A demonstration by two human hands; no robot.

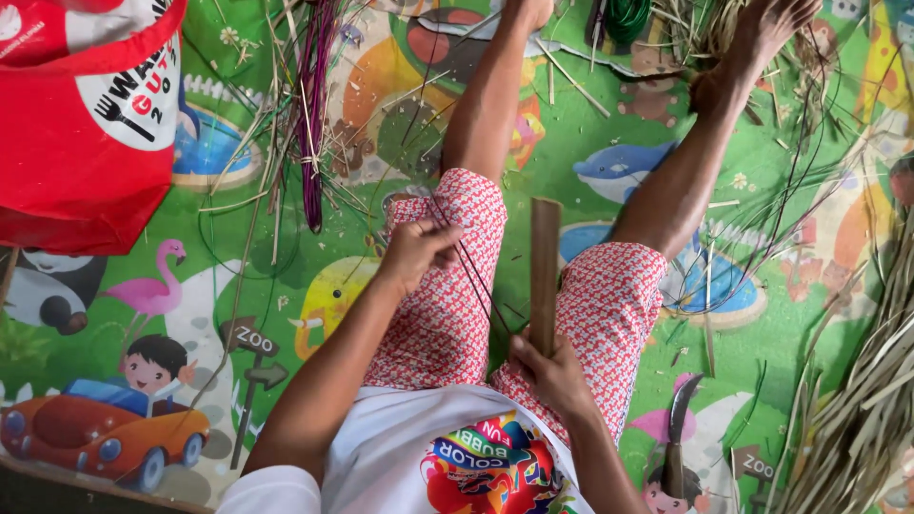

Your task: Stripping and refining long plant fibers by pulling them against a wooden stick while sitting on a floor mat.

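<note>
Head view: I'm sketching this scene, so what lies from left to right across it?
Red bag → purple strand bundle → left hand → wooden stick held by right hand → curved knife → dried leaf strips.

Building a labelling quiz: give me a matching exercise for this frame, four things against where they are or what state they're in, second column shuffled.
Things:
1. left hand
2. right hand
3. red bag
4. curved knife

Places or states:
A. lying on the play mat beside the person's right thigh
B. pinching a thin dark strand above the left knee
C. gripping the lower end of an upright flat wooden stick between the thighs
D. resting at the upper left corner of the view

Pairs: 1-B, 2-C, 3-D, 4-A
</note>
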